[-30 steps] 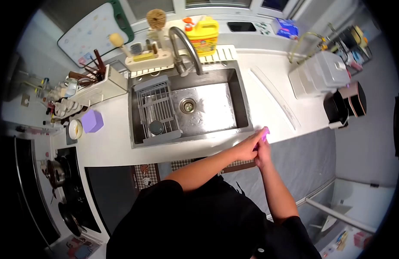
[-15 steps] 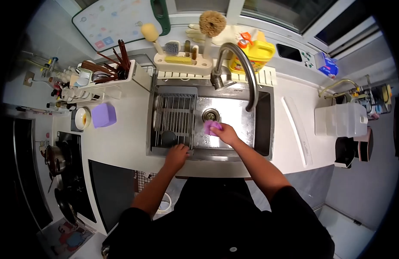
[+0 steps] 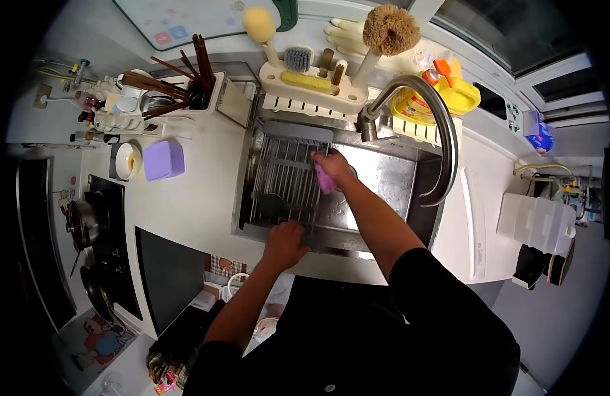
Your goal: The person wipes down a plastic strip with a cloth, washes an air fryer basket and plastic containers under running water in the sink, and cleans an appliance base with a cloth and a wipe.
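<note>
A metal drying rack [image 3: 295, 173] with a grey end piece sits in the left part of the sink [image 3: 390, 178]. My left hand [image 3: 285, 244] is at its front end, fingers curled over the edge; the fingertips are partly hidden. A dark round piece [image 3: 272, 206] lies in the rack's near corner. My right hand [image 3: 336, 170] is closed around a purple cloth [image 3: 325, 179] and is against the rack's right side. Part of the cloth hangs below the fingers, over the drain area, which my right hand mostly covers.
The curved faucet [image 3: 443, 145] arches over the sink's right side. Behind stand a brush holder [image 3: 318, 82] and a yellow detergent bottle [image 3: 414, 102]. On the left counter are a purple box [image 3: 164, 160], a bowl [image 3: 128, 162] and a chopstick holder [image 3: 216, 92].
My right hand has moved with the purple cloth from over the drain to the rack's right side. My left hand stays at the rack's front end. The head view has shifted and tilted.
</note>
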### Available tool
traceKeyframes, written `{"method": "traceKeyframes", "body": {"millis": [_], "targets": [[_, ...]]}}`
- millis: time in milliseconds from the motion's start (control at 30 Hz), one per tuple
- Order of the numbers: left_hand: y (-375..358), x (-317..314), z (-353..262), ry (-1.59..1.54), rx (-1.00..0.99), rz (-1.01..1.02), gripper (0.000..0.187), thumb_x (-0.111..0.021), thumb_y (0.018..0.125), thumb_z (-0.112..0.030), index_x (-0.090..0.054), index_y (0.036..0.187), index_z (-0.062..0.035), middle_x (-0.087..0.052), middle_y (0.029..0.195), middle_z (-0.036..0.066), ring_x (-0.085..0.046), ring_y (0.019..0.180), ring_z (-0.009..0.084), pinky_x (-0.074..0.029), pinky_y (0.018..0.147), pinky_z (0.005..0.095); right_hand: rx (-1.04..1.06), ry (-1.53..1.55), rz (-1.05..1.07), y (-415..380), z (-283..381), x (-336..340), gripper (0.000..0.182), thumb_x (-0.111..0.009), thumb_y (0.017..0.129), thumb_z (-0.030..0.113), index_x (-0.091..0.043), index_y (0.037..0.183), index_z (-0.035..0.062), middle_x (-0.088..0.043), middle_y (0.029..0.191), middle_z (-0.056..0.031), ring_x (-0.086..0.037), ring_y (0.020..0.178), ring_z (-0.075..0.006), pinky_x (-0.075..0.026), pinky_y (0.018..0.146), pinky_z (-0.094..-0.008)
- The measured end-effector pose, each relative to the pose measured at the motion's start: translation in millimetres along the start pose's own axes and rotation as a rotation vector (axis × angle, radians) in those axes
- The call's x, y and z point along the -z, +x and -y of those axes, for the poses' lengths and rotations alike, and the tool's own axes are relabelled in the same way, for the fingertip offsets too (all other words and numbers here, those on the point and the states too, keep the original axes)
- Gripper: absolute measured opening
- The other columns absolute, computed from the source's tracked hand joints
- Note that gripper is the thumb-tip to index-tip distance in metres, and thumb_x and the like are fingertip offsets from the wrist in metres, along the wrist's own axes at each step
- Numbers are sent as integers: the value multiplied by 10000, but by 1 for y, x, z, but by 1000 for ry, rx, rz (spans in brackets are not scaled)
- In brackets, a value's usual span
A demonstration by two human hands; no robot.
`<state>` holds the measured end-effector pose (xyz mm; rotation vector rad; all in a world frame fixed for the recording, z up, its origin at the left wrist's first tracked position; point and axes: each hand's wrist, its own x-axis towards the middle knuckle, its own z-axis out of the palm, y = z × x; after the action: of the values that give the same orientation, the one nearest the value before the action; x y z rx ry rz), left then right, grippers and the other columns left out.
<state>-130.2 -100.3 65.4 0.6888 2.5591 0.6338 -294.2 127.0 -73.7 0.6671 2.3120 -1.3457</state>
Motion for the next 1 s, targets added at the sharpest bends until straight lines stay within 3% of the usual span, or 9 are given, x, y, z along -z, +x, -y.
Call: {"method": "traceKeyframes", "body": {"millis": [233,300,400,500,567,633,700,833,1000], "targets": [[-2,-8,-6,-25,73,-35,427,-863,707,-299,-652,1043,-140,-595,1066,78,-559,1095,314,-442,934,478,90,209,-144,-17,42,27,607,-681,820,440,-657,1155,-66,-711,1082,-286,-686,1065,-415,-533,935,-437],[-6,-10,0,-30,58,-52,421,-862,706,-299,-659,1042,-147,-598,1066,77,-560,1099,316,-443,934,478,109,207,-149,-14,58,31,630,-664,867,507,-679,1112,-73,-706,1076,-300,-687,1050,-427,-534,932,-445],[1,-7,11,-25,120,0,423,-864,704,-298,-677,1052,-144,-601,1090,90,-560,1095,323,-457,926,484,-9,-293,55,0,71,30,745,-585,921,652,-718,1010,-75,-695,1064,-319,-664,1062,-460,-530,921,-480],[1,-9,22,-65,169,49,420,-866,699,-294,-680,1041,-138,-613,1071,95,-566,1088,333,-462,919,486,28,-255,54,4,62,26,734,-593,916,652,-720,1018,-64,-700,1066,-306,-663,1057,-462,-527,926,-485],[0,-9,23,-27,141,9,413,-867,696,-298,-683,1024,-130,-622,1048,100,-577,1065,345,-467,908,491,28,-182,58,-10,50,35,571,-647,933,516,-716,1061,-36,-711,1057,-288,-692,1023,-417,-543,907,-449],[0,-6,19,-52,163,15,402,-858,711,-286,-685,1033,-122,-629,1058,106,-582,1062,349,-467,918,489,370,199,-159,-28,17,48,327,-652,946,265,-698,1131,-2,-733,1009,-245,-722,973,-325,-557,872,-384],[2,-3,18,-78,179,17,390,-848,726,-275,-686,1042,-114,-636,1069,112,-587,1060,352,-467,927,486,417,191,-85,-48,-25,81,260,-584,965,74,-654,1212,34,-717,912,-105,-685,793,-172,-552,689,-307],[5,-1,17,-261,194,-104,319,-780,810,-195,-680,1093,-85,-649,1099,139,-596,1073,367,-478,936,482,98,532,-163,-129,20,186,238,-523,969,81,-652,1159,20,-692,813,-68,-603,608,-104,-461,518,-255],[30,22,15,-456,219,-240,260,-723,874,-152,-667,1102,-39,-673,1064,163,-647,984,352,-525,854,443,594,297,-112,-220,74,271,299,-469,1008,67,-664,1223,-3,-664,752,-35,-560,595,-90,-431,527,-241]]}}
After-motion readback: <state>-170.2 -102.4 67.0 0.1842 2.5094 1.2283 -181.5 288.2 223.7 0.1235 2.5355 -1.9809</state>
